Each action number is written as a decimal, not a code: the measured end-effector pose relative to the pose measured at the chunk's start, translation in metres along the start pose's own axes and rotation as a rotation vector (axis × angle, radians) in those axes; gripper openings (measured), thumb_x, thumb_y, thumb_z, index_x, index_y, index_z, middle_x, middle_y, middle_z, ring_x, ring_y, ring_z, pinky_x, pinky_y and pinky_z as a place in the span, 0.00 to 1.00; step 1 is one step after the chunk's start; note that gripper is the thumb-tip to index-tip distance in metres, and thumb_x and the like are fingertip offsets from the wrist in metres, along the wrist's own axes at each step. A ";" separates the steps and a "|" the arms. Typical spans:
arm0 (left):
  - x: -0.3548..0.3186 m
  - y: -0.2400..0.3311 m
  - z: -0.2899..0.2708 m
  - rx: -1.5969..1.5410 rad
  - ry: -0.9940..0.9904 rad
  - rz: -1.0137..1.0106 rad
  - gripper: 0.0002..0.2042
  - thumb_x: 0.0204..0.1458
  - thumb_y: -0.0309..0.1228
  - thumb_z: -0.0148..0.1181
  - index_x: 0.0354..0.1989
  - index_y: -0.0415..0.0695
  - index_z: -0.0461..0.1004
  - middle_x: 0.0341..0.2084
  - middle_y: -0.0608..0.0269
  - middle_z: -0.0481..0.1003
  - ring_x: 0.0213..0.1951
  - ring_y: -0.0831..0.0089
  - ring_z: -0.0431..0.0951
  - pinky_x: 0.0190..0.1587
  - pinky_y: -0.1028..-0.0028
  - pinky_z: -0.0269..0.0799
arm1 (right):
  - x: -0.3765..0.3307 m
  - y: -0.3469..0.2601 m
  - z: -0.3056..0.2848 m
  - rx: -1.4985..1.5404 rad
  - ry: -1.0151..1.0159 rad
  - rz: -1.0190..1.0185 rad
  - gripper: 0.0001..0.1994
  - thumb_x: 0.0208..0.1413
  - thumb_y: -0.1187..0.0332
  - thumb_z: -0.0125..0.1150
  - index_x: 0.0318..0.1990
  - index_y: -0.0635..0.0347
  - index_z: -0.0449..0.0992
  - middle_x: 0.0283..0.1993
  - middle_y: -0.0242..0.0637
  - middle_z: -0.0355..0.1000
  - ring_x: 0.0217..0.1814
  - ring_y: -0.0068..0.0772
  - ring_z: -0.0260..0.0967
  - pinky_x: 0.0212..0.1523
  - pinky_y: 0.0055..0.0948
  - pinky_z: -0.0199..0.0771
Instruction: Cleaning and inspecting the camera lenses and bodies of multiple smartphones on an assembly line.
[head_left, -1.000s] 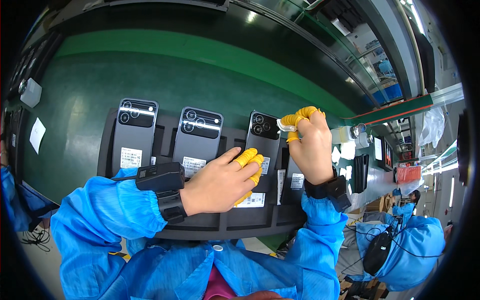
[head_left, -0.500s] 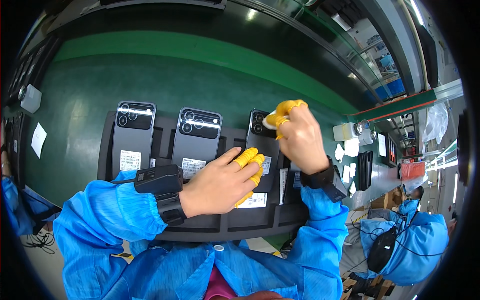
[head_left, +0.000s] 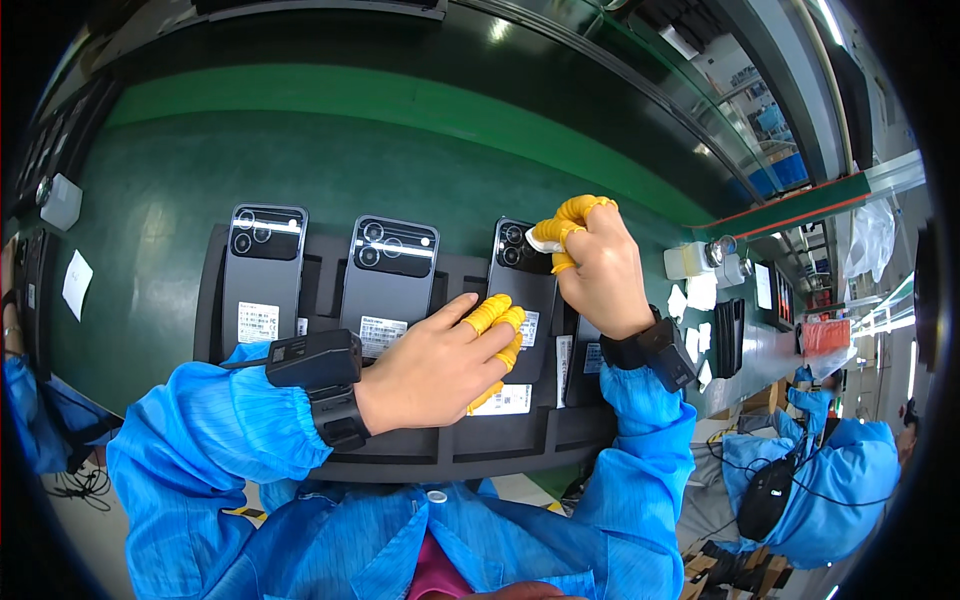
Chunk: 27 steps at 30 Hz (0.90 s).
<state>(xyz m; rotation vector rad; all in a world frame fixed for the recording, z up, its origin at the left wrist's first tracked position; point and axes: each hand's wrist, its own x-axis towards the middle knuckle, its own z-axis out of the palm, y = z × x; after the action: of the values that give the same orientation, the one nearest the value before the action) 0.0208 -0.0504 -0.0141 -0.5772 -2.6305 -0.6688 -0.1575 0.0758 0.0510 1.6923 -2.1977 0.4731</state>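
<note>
My right hand point(head_left: 608, 275), with yellow finger covers on the fingertips, pinches a folded white wiping cloth point(head_left: 545, 237) against the camera panel of a dark grey phone point(head_left: 525, 285). My left hand point(head_left: 430, 365) lies across the lower part of that phone, fingers apart, some in yellow covers. Its palm hides part of the tray. Two similar phones, a middle one point(head_left: 388, 295) and a left one point(head_left: 262, 285), lie back up with white labels. Another dark phone point(head_left: 586, 362) is partly covered by my right arm. All rest on a black slotted tray point(head_left: 400, 450).
On the green bench point(head_left: 170, 160), a clear bottle point(head_left: 686, 262) and several white cloths point(head_left: 703, 292) lie at the right. Another bottle point(head_left: 61, 200) and a white paper point(head_left: 76, 284) are at the left. A person in blue point(head_left: 840, 480) is at the far right.
My right hand and the cloth have shifted very slightly at the phone's camera panel. My left hand stays on the same phone.
</note>
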 end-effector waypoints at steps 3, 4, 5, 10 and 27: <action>0.000 -0.001 0.002 0.008 0.018 0.006 0.12 0.49 0.34 0.58 0.38 0.41 0.78 0.47 0.57 0.72 0.51 0.62 0.73 0.65 0.56 0.56 | -0.014 0.003 -0.005 0.041 -0.088 0.052 0.14 0.32 0.83 0.61 0.32 0.65 0.82 0.35 0.46 0.71 0.37 0.49 0.69 0.38 0.40 0.73; -0.001 -0.001 0.002 0.018 0.034 0.009 0.12 0.49 0.34 0.58 0.39 0.41 0.78 0.47 0.57 0.72 0.51 0.62 0.73 0.65 0.56 0.56 | -0.019 0.002 -0.009 0.081 -0.154 0.084 0.13 0.32 0.83 0.61 0.32 0.66 0.82 0.35 0.47 0.70 0.37 0.49 0.69 0.38 0.41 0.73; -0.001 -0.001 0.002 0.028 0.051 0.012 0.12 0.49 0.34 0.57 0.39 0.41 0.78 0.48 0.57 0.72 0.51 0.62 0.73 0.65 0.56 0.56 | -0.023 0.000 -0.013 0.094 -0.212 0.098 0.12 0.32 0.83 0.61 0.30 0.68 0.81 0.36 0.48 0.71 0.38 0.51 0.69 0.39 0.41 0.73; -0.001 -0.001 0.001 0.017 0.033 0.005 0.12 0.49 0.34 0.57 0.39 0.41 0.78 0.48 0.57 0.72 0.49 0.63 0.74 0.65 0.56 0.56 | -0.028 -0.008 -0.019 0.162 -0.113 0.175 0.10 0.32 0.83 0.61 0.28 0.69 0.79 0.39 0.49 0.73 0.40 0.53 0.70 0.40 0.41 0.74; -0.001 -0.001 0.000 0.060 -0.077 0.001 0.21 0.51 0.39 0.59 0.48 0.38 0.75 0.47 0.56 0.71 0.53 0.60 0.72 0.66 0.56 0.57 | -0.011 0.006 -0.003 0.012 0.121 -0.053 0.13 0.32 0.85 0.60 0.31 0.67 0.80 0.38 0.42 0.74 0.38 0.45 0.70 0.40 0.37 0.74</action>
<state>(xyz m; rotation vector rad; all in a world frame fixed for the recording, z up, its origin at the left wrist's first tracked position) 0.0211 -0.0517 -0.0152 -0.5978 -2.7116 -0.5754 -0.1602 0.0876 0.0486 1.6773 -2.0640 0.5610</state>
